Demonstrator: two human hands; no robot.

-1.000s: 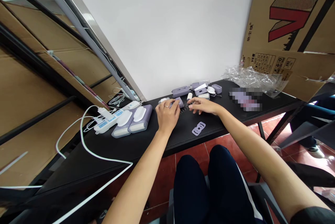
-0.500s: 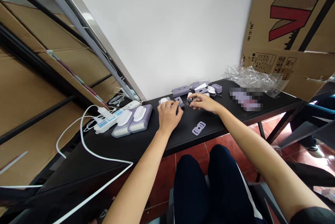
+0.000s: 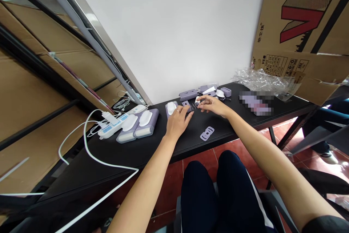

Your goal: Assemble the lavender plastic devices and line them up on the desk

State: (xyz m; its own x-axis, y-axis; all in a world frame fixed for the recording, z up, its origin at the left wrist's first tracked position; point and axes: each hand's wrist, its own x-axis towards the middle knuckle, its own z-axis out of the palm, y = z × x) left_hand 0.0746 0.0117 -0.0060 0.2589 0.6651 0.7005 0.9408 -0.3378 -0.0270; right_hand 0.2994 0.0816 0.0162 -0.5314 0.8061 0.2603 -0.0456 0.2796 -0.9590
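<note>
- Black tabletop [image 3: 131, 153], long and narrow, runs along the white wall in front of the seated person and carries everything I can see being handled.
- Brown cardboard box [image 3: 297, 40] with a red V stands at the far right, crumpled clear plastic bag [image 3: 264, 80] just beside it.
- Two boxy purple units with white oval caps [image 3: 147, 125] sit side by side on the left, near a white power strip [image 3: 110, 129]; from here they look whole, so I'd count those as done.
- Left hand [image 3: 177, 123] is relaxed, thumb apart from the fingers; I see nothing gripped in it. Just beyond it lies a purple shell with a white cap [image 3: 171, 108], partly hidden by that hand, so I can't tell whether it is complete.
- Right hand [image 3: 214, 106] has its thumb and fingertips at a small white-and-purple piece [image 3: 196, 101]; whether it is pinched or only touched I can't tell.
- Long purple perforated housing [image 3: 188, 95] lies against the wall, separate from the rest.
- Flat purple slotted plates [image 3: 207, 133] lie by themselves near the front edge, fitted to nothing.
- Purple oval cup [image 3: 226, 92] sits at the back right among other loose parts; much seems left unjoined.
- Thin coiled metal springs [image 3: 193, 106] lie loose between the hands, the smallest things here, apparently not yet fitted.
</note>
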